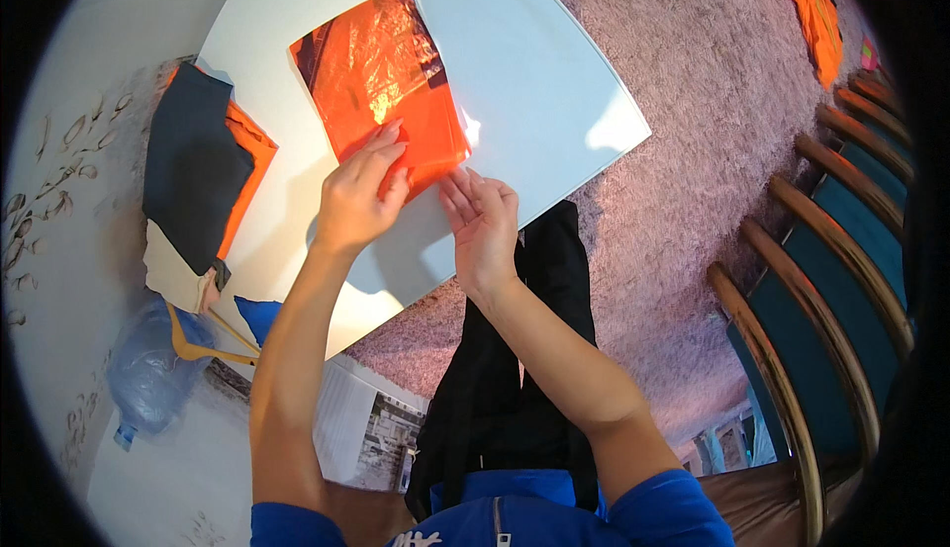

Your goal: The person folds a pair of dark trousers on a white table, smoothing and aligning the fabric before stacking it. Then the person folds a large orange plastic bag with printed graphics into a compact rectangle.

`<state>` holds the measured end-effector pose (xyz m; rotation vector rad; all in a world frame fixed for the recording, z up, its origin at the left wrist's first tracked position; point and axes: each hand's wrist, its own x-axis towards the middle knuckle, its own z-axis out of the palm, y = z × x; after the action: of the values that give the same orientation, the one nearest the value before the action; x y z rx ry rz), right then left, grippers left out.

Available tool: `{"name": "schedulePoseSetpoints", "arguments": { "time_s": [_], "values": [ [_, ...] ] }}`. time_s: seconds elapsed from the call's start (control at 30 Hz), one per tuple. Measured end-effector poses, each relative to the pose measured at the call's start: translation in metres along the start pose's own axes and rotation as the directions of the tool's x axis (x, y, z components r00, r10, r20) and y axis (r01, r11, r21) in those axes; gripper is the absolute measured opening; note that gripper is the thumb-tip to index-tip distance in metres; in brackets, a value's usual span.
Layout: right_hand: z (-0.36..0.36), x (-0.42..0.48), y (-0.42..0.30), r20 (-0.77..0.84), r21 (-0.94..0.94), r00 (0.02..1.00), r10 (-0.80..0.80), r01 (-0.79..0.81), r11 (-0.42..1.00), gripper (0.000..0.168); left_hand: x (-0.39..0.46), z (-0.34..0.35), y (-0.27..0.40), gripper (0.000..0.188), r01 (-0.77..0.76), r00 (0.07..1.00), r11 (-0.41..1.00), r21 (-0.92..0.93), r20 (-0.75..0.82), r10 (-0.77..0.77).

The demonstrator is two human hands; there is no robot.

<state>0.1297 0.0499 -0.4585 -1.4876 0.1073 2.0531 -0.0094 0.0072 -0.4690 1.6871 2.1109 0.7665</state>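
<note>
A glossy clear plastic packet with folded orange and dark fabric (pixel 371 65) inside lies on the white table. My left hand (pixel 364 183) rests palm down on its near end, with the fingers spread over the film and the thumb near the edge. At the packet's near right corner is my right hand (pixel 481 213), palm turned partly up and fingers bent. Its fingertips meet the edge of the film; whether they pinch it is hard to see. To the left, a folded dark grey and orange garment (pixel 197 169) lies at the table's side.
Beige fabric (pixel 171 261), a yellow clothes hanger (pixel 197 350), blue fabric (pixel 256 317) and a large plastic water bottle (pixel 152 376) are at the left. An orange garment (pixel 805 9) lies on the pink carpet (pixel 668 250). Curved wooden bars (pixel 824 280) stand at the right.
</note>
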Motion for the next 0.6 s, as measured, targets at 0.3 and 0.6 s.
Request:
{"name": "schedulePoseSetpoints", "arguments": {
  "time_s": [0.3, 0.6],
  "values": [
    [0.013, 0.014, 0.015, 0.047, -0.304, 0.999, -0.02, 0.033, 0.952, 0.015, 0.01, -0.024, 0.005, 0.013, 0.523, 0.85, 0.724, -0.451, 0.206, -0.485],
    [0.023, 0.015, 0.032, 0.032, -0.323, 0.976, -0.216, 0.215, 0.922, 0.008, 0.008, -0.026, 0.012, 0.011, 0.569, 0.784, 0.567, -0.595, 0.186, -0.592]
  ]
}}
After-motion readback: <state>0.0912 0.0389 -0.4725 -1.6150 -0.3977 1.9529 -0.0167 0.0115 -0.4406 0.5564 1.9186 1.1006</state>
